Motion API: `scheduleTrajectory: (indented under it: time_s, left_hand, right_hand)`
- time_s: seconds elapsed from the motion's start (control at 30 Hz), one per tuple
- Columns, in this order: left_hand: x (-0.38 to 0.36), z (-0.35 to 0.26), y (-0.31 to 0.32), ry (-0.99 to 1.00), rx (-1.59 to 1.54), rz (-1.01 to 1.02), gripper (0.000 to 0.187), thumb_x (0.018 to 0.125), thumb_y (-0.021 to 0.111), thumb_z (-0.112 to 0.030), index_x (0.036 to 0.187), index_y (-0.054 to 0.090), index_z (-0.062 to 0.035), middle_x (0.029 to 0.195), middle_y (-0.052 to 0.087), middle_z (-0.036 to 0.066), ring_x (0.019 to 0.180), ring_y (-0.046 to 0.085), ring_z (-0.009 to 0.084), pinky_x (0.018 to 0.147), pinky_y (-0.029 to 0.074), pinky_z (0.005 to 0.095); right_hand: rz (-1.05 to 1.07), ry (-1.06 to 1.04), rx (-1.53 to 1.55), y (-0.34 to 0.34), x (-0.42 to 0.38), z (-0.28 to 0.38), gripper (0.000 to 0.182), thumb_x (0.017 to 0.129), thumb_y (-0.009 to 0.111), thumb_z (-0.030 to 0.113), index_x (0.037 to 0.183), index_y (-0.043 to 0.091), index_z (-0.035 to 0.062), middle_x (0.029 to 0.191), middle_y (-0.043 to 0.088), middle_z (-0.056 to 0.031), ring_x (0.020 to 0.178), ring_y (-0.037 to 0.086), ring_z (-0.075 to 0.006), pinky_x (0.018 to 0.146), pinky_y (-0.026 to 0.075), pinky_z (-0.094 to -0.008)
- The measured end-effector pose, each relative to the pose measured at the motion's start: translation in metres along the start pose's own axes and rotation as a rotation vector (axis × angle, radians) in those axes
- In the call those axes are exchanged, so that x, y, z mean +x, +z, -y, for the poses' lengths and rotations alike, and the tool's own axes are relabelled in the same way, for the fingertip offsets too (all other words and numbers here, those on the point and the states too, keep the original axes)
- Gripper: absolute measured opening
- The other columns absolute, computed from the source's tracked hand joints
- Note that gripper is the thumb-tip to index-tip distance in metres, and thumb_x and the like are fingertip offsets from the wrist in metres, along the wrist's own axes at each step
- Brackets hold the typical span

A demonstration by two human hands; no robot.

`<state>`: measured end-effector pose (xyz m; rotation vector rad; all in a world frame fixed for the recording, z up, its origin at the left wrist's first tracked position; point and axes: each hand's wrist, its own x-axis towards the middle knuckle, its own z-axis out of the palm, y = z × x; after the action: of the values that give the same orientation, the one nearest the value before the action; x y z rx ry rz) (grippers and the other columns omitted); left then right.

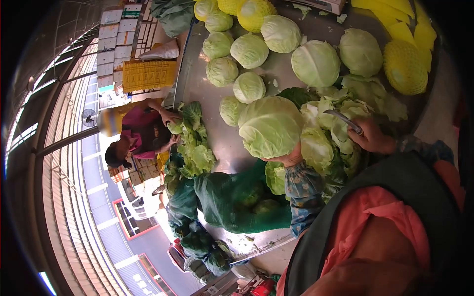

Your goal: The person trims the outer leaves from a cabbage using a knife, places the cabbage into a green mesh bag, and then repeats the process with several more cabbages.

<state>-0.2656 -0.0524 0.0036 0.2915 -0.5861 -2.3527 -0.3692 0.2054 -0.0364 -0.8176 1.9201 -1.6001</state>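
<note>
now in the left hand: a large, pale-green cabbage [269, 126], cupped from its near underside by the left hand [287, 158]; the hand is partly open around the curve, and most of its fingers are hidden beneath, so how far they reach i cannot tell.

now in the right hand: a knife [341, 118], its handle wrapped by curled fingers of the right hand [373, 136]; the blade sticks out over the loose leaves [316, 148], apart from the cabbage.

cabbage's place: in front of the body, over the metal table [229, 143], between the small cabbage [231, 110] and the loose leaves; whether it touches the small one i cannot tell.

weight: probably heavy for one hand, being broad and looking tightly packed; it would likely roll if propped off-centre.

skin: smooth and a little shiny, so likely slippery, more so if damp.

firmness: the head should be stiff and stand a steady squeeze, but the outer leaves look thin and would probably tear or bruise under fingertips.

where to hold: a spread palm low under the middle, better than a pinch on a leaf edge; the stem end does not show clearly.

knife hold: light and rigid, safest by the handle alone, with the supporting palm kept behind the edge.

loose leaves: soft and floppy, best gathered by the armful.
</note>
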Motion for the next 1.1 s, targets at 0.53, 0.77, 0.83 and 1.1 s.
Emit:
scheduleTrajectory:
  time_s: [0.53,0.77,0.83,1.1]
  left_hand:
    - [0.180,-0.035,0.064,0.298,1.345,-0.059,0.092,0.081,0.078,-0.043,0.151,0.027,-0.0106,0.144,0.039,0.022,0.133,0.043,0.0365,0.103,0.045,0.0508]
    - [0.277,0.006,0.126,0.635,2.473,0.481,0.113,0.058,0.089,-0.041,0.150,0.030,-0.0123,0.142,0.035,0.029,0.133,0.036,0.0466,0.104,0.039,0.0531]
    - [0.294,0.018,0.132,0.859,2.534,0.650,0.109,0.059,0.088,-0.040,0.150,0.033,-0.0154,0.148,0.030,0.028,0.137,0.032,0.0472,0.105,0.038,0.0546]
    - [0.310,0.005,0.130,0.483,2.574,0.645,0.088,0.071,0.082,-0.030,0.147,0.040,-0.0168,0.150,0.040,0.021,0.132,0.045,0.0450,0.103,0.044,0.0513]
  right_hand:
    - [0.097,-0.006,-0.051,-0.005,-0.002,0.002,0.016,0.088,0.066,0.020,0.085,0.060,0.0057,0.065,0.057,-0.0129,0.057,0.059,-0.0292,0.054,0.044,-0.0402]
    - [0.147,0.038,-0.010,-0.007,-0.001,-0.004,0.012,0.088,0.066,0.019,0.088,0.064,0.0077,0.067,0.062,-0.0105,0.058,0.062,-0.0258,0.053,0.046,-0.0392]
    - [0.145,0.022,0.004,-0.009,-0.001,-0.003,0.010,0.087,0.066,0.018,0.088,0.065,0.0081,0.068,0.062,-0.0098,0.059,0.062,-0.0251,0.053,0.047,-0.0383]
    - [0.101,-0.018,0.029,-0.006,-0.001,0.001,0.014,0.087,0.067,0.018,0.083,0.061,0.0059,0.067,0.057,-0.0112,0.059,0.058,-0.0279,0.055,0.044,-0.0400]
